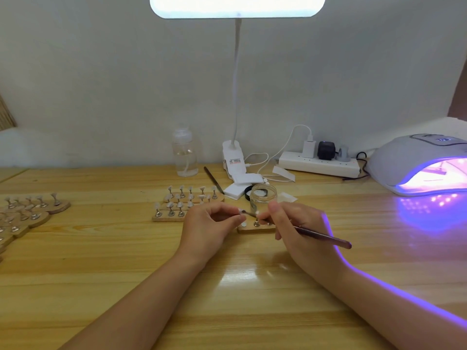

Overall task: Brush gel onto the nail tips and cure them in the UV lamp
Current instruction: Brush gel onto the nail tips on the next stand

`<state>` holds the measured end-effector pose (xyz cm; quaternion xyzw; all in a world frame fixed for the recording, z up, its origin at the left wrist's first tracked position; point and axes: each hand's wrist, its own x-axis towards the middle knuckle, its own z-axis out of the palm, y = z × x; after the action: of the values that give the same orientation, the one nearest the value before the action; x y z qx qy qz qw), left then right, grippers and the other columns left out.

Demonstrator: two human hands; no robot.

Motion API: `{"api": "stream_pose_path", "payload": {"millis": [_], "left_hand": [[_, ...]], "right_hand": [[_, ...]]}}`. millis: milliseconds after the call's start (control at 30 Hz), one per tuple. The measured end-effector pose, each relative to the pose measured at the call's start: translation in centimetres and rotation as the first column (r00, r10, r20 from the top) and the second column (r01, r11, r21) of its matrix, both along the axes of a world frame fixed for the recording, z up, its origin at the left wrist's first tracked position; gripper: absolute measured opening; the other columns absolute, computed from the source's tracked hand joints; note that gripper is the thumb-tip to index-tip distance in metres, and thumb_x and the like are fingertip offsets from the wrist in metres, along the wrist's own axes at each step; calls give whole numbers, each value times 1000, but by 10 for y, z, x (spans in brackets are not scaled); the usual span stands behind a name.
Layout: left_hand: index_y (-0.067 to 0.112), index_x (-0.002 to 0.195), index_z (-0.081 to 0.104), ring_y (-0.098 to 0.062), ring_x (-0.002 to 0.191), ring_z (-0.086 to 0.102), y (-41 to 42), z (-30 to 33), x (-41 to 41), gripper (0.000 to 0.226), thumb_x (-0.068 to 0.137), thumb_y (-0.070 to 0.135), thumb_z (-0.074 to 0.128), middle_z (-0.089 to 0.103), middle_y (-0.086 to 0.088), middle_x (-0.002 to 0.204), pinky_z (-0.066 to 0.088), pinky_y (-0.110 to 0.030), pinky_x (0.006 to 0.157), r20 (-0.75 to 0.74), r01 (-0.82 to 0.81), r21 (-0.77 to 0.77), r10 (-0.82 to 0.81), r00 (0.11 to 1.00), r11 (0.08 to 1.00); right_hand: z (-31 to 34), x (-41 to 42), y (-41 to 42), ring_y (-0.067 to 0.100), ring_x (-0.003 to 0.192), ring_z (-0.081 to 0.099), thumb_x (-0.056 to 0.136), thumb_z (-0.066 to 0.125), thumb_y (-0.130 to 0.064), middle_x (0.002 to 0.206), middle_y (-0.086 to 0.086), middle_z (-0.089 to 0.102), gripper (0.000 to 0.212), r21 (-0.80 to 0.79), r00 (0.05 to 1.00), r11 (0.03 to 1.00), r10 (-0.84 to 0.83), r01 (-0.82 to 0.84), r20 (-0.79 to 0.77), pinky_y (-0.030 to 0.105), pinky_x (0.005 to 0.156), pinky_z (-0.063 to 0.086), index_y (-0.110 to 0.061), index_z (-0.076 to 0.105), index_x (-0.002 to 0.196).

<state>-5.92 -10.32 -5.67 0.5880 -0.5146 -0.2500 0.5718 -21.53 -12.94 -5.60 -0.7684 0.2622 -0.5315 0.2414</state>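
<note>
Tabletop (pixel 126 261): glossy pale wood, reflecting light, meeting a plain white wall (pixel 101 72) at 12 o'clock.
Left hand (pixel 209 228): curling its fingers, pinching a small nail tip (pixel 240 211) at centre.
Right hand (pixel 298 228): gripping a brush (pixel 326 237), bristles touching the tip.
Stand (pixel 256 227): sitting just under both hands.
Jar (pixel 262 195): standing open just beyond the hands.
UV lamp (pixel 417 165): glowing violet at 2 o'clock.
Racks (pixel 187 203): lying at 11 o'clock; more at 9.
Desk lamp (pixel 237 6): shining at 12 o'clock.
</note>
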Motion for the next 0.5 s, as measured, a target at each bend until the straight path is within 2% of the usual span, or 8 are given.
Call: {"api": "stream_pose_path", "payload": {"millis": [100, 233, 367, 500], "left_hand": [[18, 69, 70, 4, 61, 62, 0, 0, 0, 15, 68, 5, 76, 68, 9, 65, 44, -4, 56, 3, 6, -5, -6, 1000, 1000], [23, 67, 71, 5, 61, 61, 0, 1, 0, 20, 70, 3, 75, 67, 13, 61, 44, -5, 57, 24, 22, -3, -22, 999, 1000], [22, 66, 71, 6, 62, 61, 1, 1, 0, 20, 69, 2, 75, 67, 13, 61, 43, -4, 59, 31, 37, -5, -37, 999, 999], [21, 67, 72, 5, 64, 61, 1, 0, 0, 20, 69, 1, 75, 68, 12, 65, 44, -5, 62, 39, 39, 3, -39, 998, 999]], "right_hand": [[-1, -1, 0, -5, 54, 59, 91, 49, -45, 57, -21, 63, 33, 31, 999, 999, 21, -22, 45, 7, 56, 42, -30, 68, 69], [1, 0, 0, -8, 60, 58, 88, 45, -43, 60, -31, 58, 28, -57, 999, 998, -26, 23, -36, 6, 58, 41, -29, 68, 78], [0, -1, 0, -5, 54, 59, 86, 44, -44, 54, -24, 59, 29, -29, 1000, 1000, 4, -4, 5, 8, 55, 42, -34, 66, 71], [1, 0, -1, -6, 59, 58, 87, 42, -45, 60, -24, 59, 33, -71, 998, 997, -40, 36, -54, 8, 55, 41, -28, 69, 79]]}}
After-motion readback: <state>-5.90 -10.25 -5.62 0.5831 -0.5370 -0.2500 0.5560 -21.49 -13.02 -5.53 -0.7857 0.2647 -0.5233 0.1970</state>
